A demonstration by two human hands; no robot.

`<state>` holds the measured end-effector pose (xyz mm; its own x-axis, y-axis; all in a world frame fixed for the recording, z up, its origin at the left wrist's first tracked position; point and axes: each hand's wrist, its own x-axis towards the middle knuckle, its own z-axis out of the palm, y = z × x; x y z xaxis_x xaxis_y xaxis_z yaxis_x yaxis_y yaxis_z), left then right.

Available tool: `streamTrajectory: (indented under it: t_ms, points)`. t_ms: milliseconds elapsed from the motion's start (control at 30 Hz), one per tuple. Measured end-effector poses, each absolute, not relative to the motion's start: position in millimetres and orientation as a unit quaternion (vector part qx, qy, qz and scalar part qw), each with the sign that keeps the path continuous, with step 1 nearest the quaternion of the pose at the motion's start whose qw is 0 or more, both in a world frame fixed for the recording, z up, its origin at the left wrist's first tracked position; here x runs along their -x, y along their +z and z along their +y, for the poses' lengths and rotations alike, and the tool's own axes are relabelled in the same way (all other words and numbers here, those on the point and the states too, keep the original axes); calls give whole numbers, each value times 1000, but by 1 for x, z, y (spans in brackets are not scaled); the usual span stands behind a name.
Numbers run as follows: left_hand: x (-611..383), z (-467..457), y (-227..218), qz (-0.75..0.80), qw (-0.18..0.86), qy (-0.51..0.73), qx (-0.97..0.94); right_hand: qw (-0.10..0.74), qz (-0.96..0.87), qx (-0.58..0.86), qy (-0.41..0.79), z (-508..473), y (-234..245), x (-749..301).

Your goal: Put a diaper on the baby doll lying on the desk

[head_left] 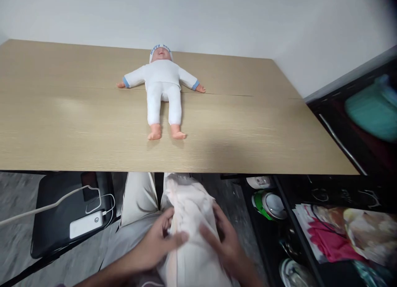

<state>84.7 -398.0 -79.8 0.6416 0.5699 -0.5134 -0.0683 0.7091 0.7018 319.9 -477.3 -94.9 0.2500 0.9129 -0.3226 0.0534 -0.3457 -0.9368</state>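
A white diaper [194,221] with gathered, ruffled edges rests over my lap, below the table's front edge. My left hand [166,239] grips its left side, thumb on top and fingers at the edge. On the opposite side, my right hand [225,241] has its thumb over the top and its fingers curled around the edge. A baby doll [163,74] lies on its back on the table, arms spread and feet towards me. It wears a white cap, a white top with blue cuffs and white trousers; its feet are bare.
The wooden table [77,125] stretches across in front of me, against a white wall. At lower left, a white power bank [86,225] with cables lies on a black seat [49,208]. Dark shelves at right hold a green-rimmed tin [269,205], pink cloth [333,239] and a teal bundle [374,109].
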Motion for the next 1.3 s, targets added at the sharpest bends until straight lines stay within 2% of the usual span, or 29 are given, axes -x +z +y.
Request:
streamTrajectory:
  t_ms: [67,167,367,500,600,700,833,900,1067,1167,1300]
  points:
    - [-68,-408,-45,345,834,191,-387,447,-421,639,463,-492,-62,-314]
    - [-59,-401,-28,384,788,225,-425,460,-455,623,440,-477,-41,-300]
    - [-65,-348,-60,473,698,319,-433,457,-465,611,450,-395,-58,-276]
    - [-61,-331,-82,489,704,333,-393,453,-467,622,436,-373,-77,-266]
    - [-59,-331,-92,496,724,326,-352,417,-480,651,415,-373,-91,-265]
    - [-59,-333,-94,501,729,316,-344,377,-507,705,322,-380,-102,-269]
    - [-61,-337,-93,496,726,309,-362,407,-556,718,99,-380,-96,-273]
    - [-60,-339,-94,493,721,304,-380,411,-601,684,56,-367,-85,-271]
    - [-47,-335,-89,506,649,265,-503,305,-742,590,91,-306,-65,-262]
    - [-30,-319,-69,492,559,213,-633,245,-772,574,123,-276,-72,-260]
    - [-6,-273,-35,454,467,171,-740,211,-770,584,148,-265,-87,-261]
